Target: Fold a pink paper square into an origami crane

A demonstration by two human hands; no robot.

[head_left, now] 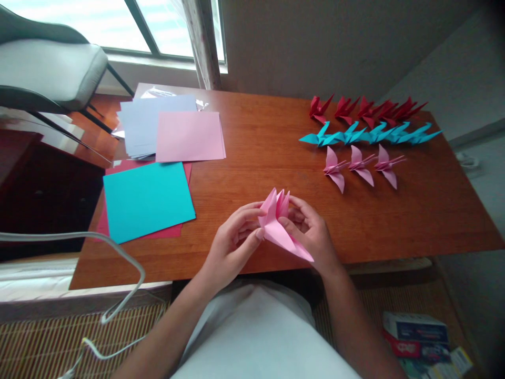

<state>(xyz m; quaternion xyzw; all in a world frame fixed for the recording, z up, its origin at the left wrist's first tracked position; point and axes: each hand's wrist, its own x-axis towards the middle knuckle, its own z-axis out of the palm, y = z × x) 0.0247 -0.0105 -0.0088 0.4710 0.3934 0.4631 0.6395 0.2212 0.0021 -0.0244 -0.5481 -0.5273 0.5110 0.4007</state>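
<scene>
Between my two hands, just above the table's front edge, is a partly folded pink origami crane [278, 231]. Several points of it stick up at the far side, and one broad flap slants down to the right. My left hand [239, 237] pinches its left side between thumb and fingers. On the other side my right hand [311, 226] grips it, with the thumb on the near face and the fingers behind. Parts of the right fingers are hidden by the paper. Three finished pink cranes [361, 166] stand in a row beyond my right hand.
Rows of blue cranes [369, 136] and red cranes [365, 110] line the back right of the wooden table [252, 137]. At left lie pink sheets [191, 137], pale sheets [140, 126] and blue paper [148, 200] over red paper. A white cable [130, 263] curves at lower left.
</scene>
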